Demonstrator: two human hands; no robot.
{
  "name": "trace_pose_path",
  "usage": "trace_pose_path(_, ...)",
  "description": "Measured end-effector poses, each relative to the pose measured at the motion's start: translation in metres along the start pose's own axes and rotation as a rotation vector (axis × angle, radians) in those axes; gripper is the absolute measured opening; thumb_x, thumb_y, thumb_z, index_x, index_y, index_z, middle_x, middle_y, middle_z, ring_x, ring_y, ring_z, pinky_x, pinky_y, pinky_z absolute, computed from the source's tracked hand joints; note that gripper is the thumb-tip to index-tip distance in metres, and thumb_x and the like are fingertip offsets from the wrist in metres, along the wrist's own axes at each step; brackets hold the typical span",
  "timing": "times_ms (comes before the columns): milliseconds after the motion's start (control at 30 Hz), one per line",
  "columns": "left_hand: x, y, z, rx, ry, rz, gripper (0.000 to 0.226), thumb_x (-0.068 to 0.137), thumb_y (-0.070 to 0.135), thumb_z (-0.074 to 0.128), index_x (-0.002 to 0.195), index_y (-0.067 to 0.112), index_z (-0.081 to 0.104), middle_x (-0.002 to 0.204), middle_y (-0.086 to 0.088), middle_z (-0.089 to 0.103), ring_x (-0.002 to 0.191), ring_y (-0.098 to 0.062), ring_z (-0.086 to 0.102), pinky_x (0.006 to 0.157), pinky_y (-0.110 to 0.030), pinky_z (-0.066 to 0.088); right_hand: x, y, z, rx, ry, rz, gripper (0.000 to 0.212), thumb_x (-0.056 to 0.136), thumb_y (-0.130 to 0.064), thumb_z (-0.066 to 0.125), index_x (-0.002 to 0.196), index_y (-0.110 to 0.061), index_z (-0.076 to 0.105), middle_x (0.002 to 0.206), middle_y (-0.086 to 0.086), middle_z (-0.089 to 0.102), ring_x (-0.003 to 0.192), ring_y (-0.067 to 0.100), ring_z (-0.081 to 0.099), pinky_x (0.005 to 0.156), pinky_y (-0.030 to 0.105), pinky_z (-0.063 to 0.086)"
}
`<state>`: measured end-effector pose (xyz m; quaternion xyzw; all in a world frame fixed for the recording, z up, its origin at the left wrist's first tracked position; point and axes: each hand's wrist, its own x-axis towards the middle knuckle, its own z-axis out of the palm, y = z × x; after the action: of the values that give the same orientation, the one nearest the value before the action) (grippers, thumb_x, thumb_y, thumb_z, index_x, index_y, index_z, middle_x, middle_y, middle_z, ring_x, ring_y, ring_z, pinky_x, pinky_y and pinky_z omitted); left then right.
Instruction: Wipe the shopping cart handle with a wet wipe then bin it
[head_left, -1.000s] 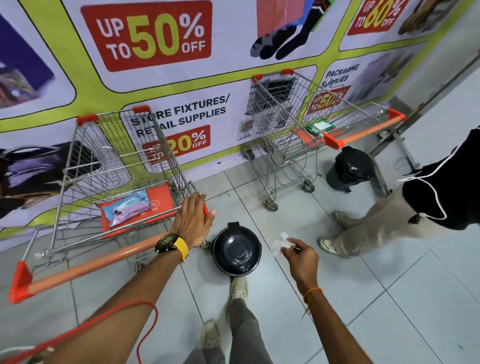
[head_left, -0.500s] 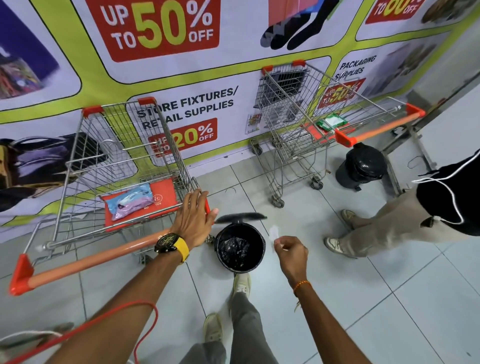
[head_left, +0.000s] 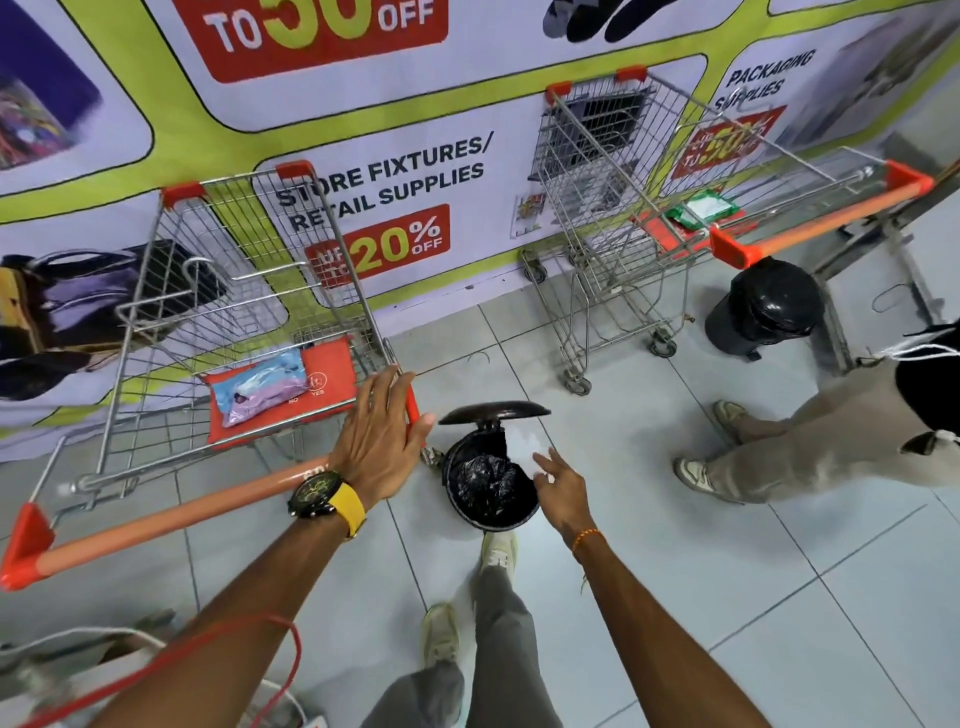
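Note:
The near shopping cart's orange handle (head_left: 171, 514) runs from lower left up to my left hand (head_left: 376, 436), which lies flat over its right end with fingers stretched out. A black pedal bin (head_left: 488, 512) stands on the floor just right of that hand, its lid (head_left: 493, 410) tipped up and a black liner showing inside. My right hand (head_left: 558, 483) hovers at the bin's right rim, fingers spread, nothing in it. A faint pale blur just above those fingers may be the wet wipe; I cannot tell. My shoe (head_left: 498, 551) rests at the bin's front.
A blue and pink wipes pack (head_left: 260, 387) lies on the cart's orange seat flap. A second cart (head_left: 623, 218) with a green pack and a second black bin (head_left: 763, 306) stand at the right. Another person's legs (head_left: 831, 441) are on the right.
The bin lid has swung up. My right hand, which pinched the white wipe, moved over to the bin's rim and spread its fingers, and the wipe left it. My left hand stayed on the handle.

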<state>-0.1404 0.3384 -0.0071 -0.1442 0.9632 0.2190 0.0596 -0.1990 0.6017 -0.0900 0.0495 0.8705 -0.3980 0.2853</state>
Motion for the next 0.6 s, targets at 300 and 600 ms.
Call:
trace_pose_path(300,-0.002,0.005,0.000,0.023,0.012,0.010,0.071,0.098,0.056,0.019,0.155,0.014,0.020,0.166,-0.009,0.018,0.154,-0.029,0.014,0.125,-0.051,0.017,-0.001,0.005,-0.008,-0.025,-0.059,-0.018,0.046,0.100,0.004,0.044,0.142,-0.010,0.059,0.166,0.008,0.032,0.150,0.028,0.040,0.127,0.039,0.029)
trace_pose_path(600,-0.009,0.011,-0.006,0.077,0.005,0.092,0.069,0.101,0.052,0.015,0.157,0.017,-0.005,0.166,0.003,-0.009,0.155,-0.016,-0.007,0.125,-0.042,-0.006,-0.010,-0.029,-0.017,-0.102,-0.004,-0.247,0.044,0.104,-0.012,0.051,0.148,-0.013,0.052,0.167,0.001,0.030,0.157,0.020,0.026,0.128,0.034,0.022)
